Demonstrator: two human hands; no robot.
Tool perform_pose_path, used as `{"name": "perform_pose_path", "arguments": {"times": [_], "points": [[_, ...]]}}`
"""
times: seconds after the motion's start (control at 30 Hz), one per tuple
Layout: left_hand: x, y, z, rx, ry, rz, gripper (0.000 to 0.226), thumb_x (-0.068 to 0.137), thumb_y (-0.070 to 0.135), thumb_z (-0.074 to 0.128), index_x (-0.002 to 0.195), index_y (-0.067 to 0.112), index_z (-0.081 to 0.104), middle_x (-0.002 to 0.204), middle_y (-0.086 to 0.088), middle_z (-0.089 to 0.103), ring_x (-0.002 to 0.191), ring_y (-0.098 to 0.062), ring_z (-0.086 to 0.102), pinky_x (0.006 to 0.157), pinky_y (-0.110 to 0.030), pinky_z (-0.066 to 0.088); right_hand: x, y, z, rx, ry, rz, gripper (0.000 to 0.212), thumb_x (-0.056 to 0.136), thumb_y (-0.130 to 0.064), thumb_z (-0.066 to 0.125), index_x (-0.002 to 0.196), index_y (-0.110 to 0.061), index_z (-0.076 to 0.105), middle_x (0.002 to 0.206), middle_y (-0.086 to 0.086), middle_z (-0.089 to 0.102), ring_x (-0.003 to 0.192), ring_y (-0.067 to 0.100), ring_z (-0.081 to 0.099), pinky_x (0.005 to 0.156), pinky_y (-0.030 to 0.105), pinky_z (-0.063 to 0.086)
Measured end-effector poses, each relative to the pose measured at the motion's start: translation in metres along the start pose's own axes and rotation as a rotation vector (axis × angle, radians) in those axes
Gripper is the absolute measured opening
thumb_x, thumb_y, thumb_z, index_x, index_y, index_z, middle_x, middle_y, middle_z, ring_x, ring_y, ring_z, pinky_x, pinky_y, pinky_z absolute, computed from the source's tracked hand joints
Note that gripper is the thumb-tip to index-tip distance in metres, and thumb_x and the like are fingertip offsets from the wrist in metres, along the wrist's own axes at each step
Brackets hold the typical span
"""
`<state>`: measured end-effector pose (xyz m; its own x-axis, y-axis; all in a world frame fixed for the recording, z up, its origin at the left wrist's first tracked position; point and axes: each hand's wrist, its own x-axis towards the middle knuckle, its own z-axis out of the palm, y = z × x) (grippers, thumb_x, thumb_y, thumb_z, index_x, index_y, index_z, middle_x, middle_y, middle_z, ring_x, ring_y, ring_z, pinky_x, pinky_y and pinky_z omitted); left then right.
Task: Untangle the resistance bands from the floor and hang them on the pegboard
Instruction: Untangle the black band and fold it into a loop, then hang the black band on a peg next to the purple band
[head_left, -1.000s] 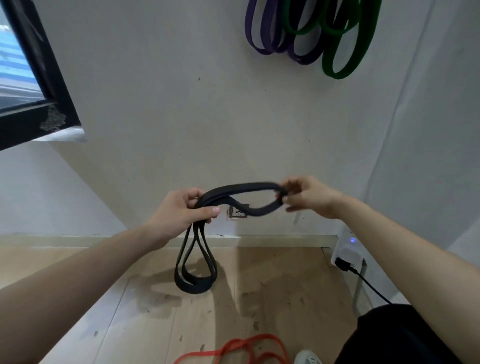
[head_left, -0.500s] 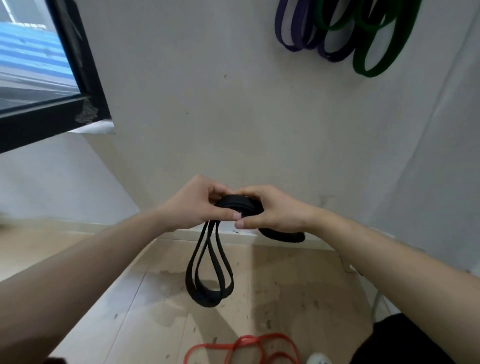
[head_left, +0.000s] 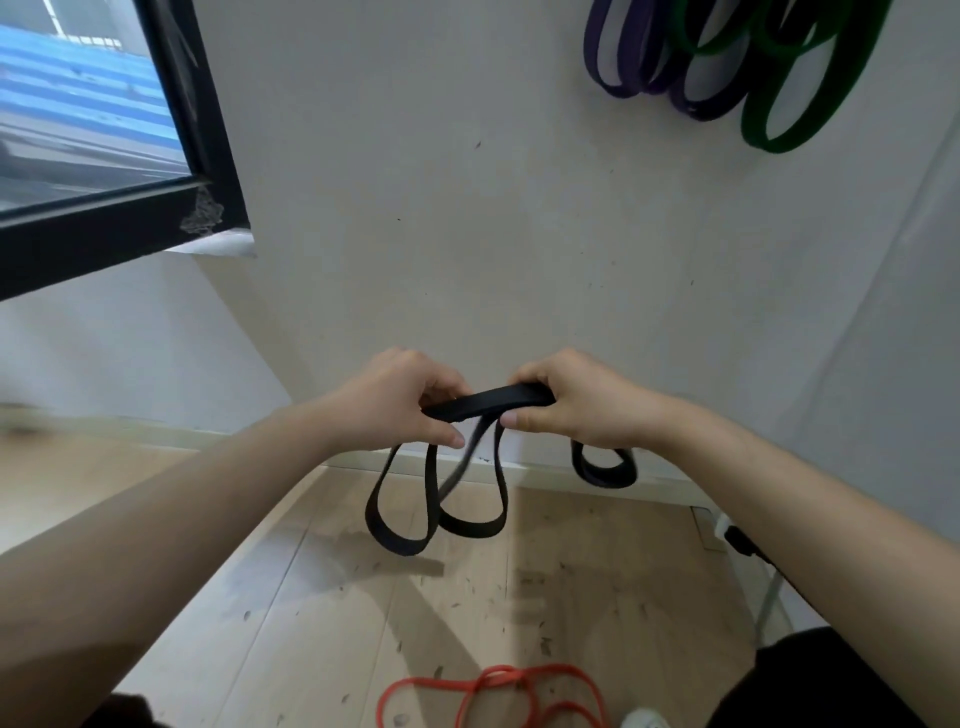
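Centrally, the black resistance band (head_left: 488, 406) is held clear of the floor (head_left: 311, 623), above its far edge where it meets the wall (head_left: 467, 234). The left hand (head_left: 400, 400) has its fingers curled over the band and its thumb beneath, its grip closed on one end of a short, flat stretch. The right hand (head_left: 576, 400) closes its grip on the other end in the same way. Both hands are knuckles-up and near each other, forearms reaching forward. Two long loops hang between the hands and cross; a short loop hangs under the right hand. A red band (head_left: 498, 680) lies coiled at the floor's near edge. Purple bands (head_left: 639, 73) and green bands (head_left: 779, 132) hang overlapping high on the wall; their support is cut off.
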<state>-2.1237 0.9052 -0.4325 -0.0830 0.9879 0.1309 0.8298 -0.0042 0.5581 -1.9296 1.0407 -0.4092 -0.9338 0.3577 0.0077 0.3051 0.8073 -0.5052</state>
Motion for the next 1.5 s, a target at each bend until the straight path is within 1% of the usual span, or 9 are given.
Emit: {"name": "perform_pose_path", "arguments": {"times": [0.13, 0.23, 0.4, 0.57, 0.7, 0.83, 1.0, 1.17, 1.5], "points": [[0.002, 0.0, -0.003, 0.1, 0.011, 0.006, 0.026, 0.078, 0.033, 0.085, 0.103, 0.032, 0.076, 0.083, 0.009, 0.075, 0.084, -0.014, 0.071, 0.08, -0.044, 0.057, -0.003, -0.001, 0.0, 0.014, 0.024, -0.005, 0.02, 0.093, -0.031, 0.07, 0.091, -0.011, 0.07, 0.066, 0.005, 0.054, 0.056, 0.008, 0.043, 0.054, 0.023, 0.033], [0.001, 0.001, 0.002, -0.076, 0.021, 0.009, 0.027, 0.076, 0.032, 0.088, 0.1, 0.024, 0.077, 0.082, 0.006, 0.075, 0.082, -0.013, 0.071, 0.079, -0.037, 0.058, -0.007, -0.003, -0.002, 0.177, 0.074, -0.018, 0.019, 0.095, -0.027, 0.069, 0.096, -0.008, 0.07, 0.073, 0.017, 0.061, 0.058, 0.009, 0.05, 0.056, 0.022, 0.042], [0.0, 0.007, 0.017, -0.378, 0.053, 0.017, 0.021, 0.082, 0.029, 0.083, 0.099, 0.019, 0.076, 0.088, 0.006, 0.076, 0.084, -0.006, 0.07, 0.07, -0.011, 0.048, -0.011, -0.003, -0.002, 0.519, 0.15, -0.086, 0.016, 0.097, -0.019, 0.066, 0.102, -0.004, 0.071, 0.058, -0.012, 0.05, 0.053, 0.007, 0.044, 0.052, 0.017, 0.04], [-0.002, 0.018, 0.025, -0.715, 0.034, -0.068, 0.02, 0.088, 0.029, 0.077, 0.105, 0.02, 0.077, 0.106, 0.0, 0.079, 0.107, -0.013, 0.072, 0.09, -0.021, 0.055, -0.014, -0.004, -0.011, 0.683, 0.257, -0.143, 0.015, 0.096, -0.023, 0.066, 0.098, -0.009, 0.071, 0.063, 0.0, 0.048, 0.056, 0.015, 0.044, 0.054, 0.028, 0.04], [-0.002, 0.029, 0.022, -0.851, 0.076, -0.038, 0.018, 0.092, 0.014, 0.071, 0.109, 0.007, 0.07, 0.1, -0.008, 0.079, 0.1, -0.017, 0.075, 0.085, -0.018, 0.054, -0.012, 0.001, -0.018, 0.786, 0.338, -0.157, 0.029, 0.091, -0.027, 0.067, 0.097, 0.001, 0.066, 0.065, 0.001, 0.044, 0.056, 0.015, 0.041, 0.054, 0.03, 0.037], [-0.002, 0.033, 0.016, -0.835, 0.137, -0.018, 0.03, 0.089, 0.009, 0.075, 0.118, 0.011, 0.066, 0.087, -0.004, 0.076, 0.087, -0.016, 0.074, 0.084, -0.023, 0.056, -0.011, 0.002, -0.026, 0.856, 0.39, -0.165, 0.012, 0.09, -0.031, 0.068, 0.088, -0.021, 0.074, 0.065, -0.001, 0.046, 0.055, 0.013, 0.043, 0.055, 0.025, 0.039], [0.002, 0.036, -0.003, -0.825, 0.32, -0.059, 0.039, 0.087, 0.007, 0.076, 0.121, 0.021, 0.062, 0.091, -0.004, 0.077, 0.082, -0.017, 0.072, 0.079, -0.029, 0.059, -0.006, 0.012, -0.036, 0.828, 0.478, -0.075, 0.014, 0.097, -0.018, 0.063, 0.11, -0.012, 0.067, 0.073, 0.003, 0.063, 0.055, 0.013, 0.045, 0.053, 0.027, 0.041], [0.014, 0.045, -0.025, -0.91, 0.53, -0.127, 0.025, 0.089, 0.01, 0.075, 0.112, 0.019, 0.069, 0.09, -0.001, 0.077, 0.073, -0.01, 0.068, 0.069, -0.022, 0.055, -0.002, 0.009, -0.036, 0.545, 0.411, -0.047, 0.039, 0.093, -0.027, 0.07, 0.129, -0.029, 0.054, 0.107, -0.001, 0.064, 0.073, 0.016, 0.065, 0.064, 0.034, 0.054], [0.058, 0.08, -0.119, -0.916, 0.667, -0.055, 0.019, 0.093, 0.011, 0.069, 0.111, 0.016, 0.069, 0.091, -0.002, 0.077, 0.069, -0.009, 0.064, 0.072, -0.026, 0.054, 0.036, -0.046, -0.094, 0.404, 0.554, -0.261, 0.056, 0.092, -0.02, 0.069, 0.139, -0.042, 0.047, 0.092, -0.001, 0.068, 0.086, 0.016, 0.069, 0.081, 0.032, 0.059]]}}
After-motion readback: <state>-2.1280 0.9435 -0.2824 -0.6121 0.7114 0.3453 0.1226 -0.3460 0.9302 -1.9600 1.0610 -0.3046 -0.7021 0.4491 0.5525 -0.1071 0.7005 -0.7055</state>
